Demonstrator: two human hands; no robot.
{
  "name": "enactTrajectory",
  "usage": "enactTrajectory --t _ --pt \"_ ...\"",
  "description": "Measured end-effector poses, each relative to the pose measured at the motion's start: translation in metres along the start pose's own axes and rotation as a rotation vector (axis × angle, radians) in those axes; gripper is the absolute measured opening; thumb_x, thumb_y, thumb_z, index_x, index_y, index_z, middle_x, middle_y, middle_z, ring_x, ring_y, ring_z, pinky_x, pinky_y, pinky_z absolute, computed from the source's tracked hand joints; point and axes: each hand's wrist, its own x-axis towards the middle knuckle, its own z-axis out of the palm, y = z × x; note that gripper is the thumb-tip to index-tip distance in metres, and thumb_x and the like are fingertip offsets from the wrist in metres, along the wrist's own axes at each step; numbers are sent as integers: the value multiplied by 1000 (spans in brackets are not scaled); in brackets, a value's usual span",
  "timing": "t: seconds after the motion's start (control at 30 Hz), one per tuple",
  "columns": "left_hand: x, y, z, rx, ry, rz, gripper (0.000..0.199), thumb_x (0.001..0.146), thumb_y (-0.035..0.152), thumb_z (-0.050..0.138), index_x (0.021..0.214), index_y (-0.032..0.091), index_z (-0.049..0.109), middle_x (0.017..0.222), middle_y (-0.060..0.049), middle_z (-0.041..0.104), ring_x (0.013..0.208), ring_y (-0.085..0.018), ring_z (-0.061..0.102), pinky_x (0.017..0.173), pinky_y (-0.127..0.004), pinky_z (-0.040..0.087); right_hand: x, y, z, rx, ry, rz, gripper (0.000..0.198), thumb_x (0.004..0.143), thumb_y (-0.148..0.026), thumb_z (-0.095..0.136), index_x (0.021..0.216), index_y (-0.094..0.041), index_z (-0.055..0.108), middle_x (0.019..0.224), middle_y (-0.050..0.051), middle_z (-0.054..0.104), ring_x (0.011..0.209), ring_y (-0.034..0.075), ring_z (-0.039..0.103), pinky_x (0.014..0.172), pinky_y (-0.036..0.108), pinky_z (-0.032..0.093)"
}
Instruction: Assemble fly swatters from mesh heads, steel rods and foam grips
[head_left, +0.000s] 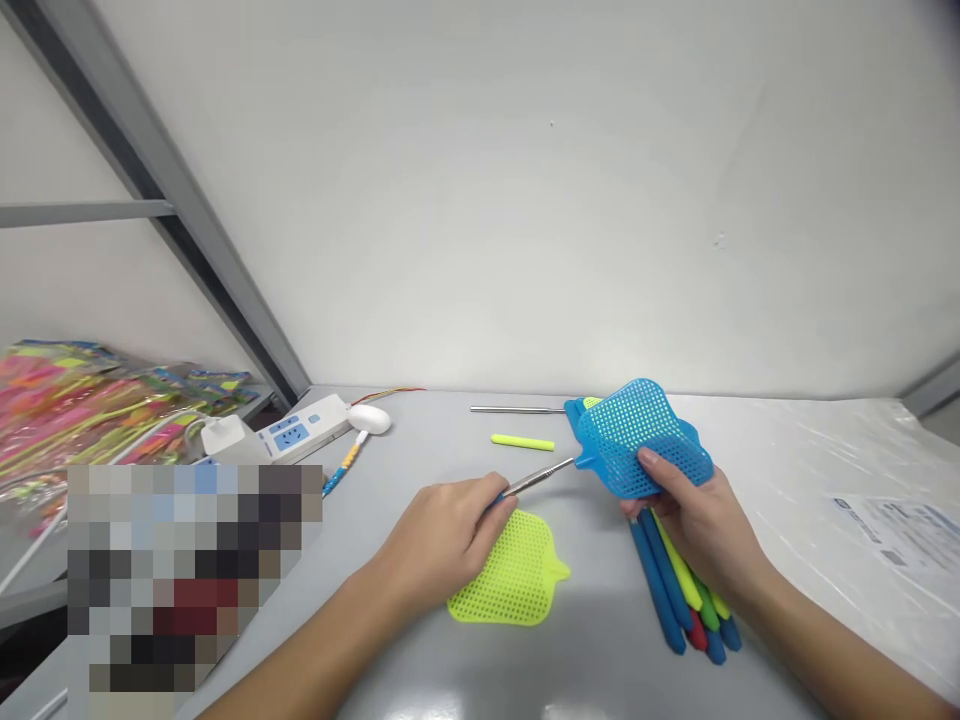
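Note:
A blue fly swatter point(626, 425) is held up in both hands above the table. My left hand point(442, 535) is closed around its handle end, with a bit of blue and the metal rod showing past the fingers. Thumb on top, my right hand point(709, 525) grips the perforated blue head. Under my left hand lies a loose yellow-green swatter head point(517, 575). Several coloured handles point(667, 575), blue, yellow, green and red, lie bundled below my right hand. Behind are a yellow handle tube point(523, 442) and a bare metal rod point(517, 409).
A power strip point(307, 425) with plugs and a white charger head point(369, 419) on a cable sits at the left. Packaged colourful items point(90, 420) pile up at far left. Clear plastic sheeting point(810, 450) covers the table's right side. A wall point(525, 200) stands behind.

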Motion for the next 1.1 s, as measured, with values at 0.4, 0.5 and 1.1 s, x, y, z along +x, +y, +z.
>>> enactTrajectory --t 0.4,0.5,1.1 --pt "-1 -3 1 19 -43 7 29 100 39 26 94 25 50 75 3 59 65 -17 55 59 -29 32 4 -1 -5 22 -44 53 26 78 -47 70 79 -21 65 64 3 67 55 19 62 59 33 52" --pt "0 -2 -1 -14 -67 5 29 100 39 27 91 25 50 71 3 58 62 -16 55 57 -28 32 4 -4 -4 34 -57 70 27 78 -47 70 77 -20 65 63 4 66 55 19 61 58 33 51" --pt "0 0 2 8 -53 68 31 101 33 26 99 25 56 68 2 62 57 -16 58 54 -26 37 3 -5 -10 0 -117 97 29 79 -48 69 81 -19 66 60 3 66 56 18 62 58 30 50"
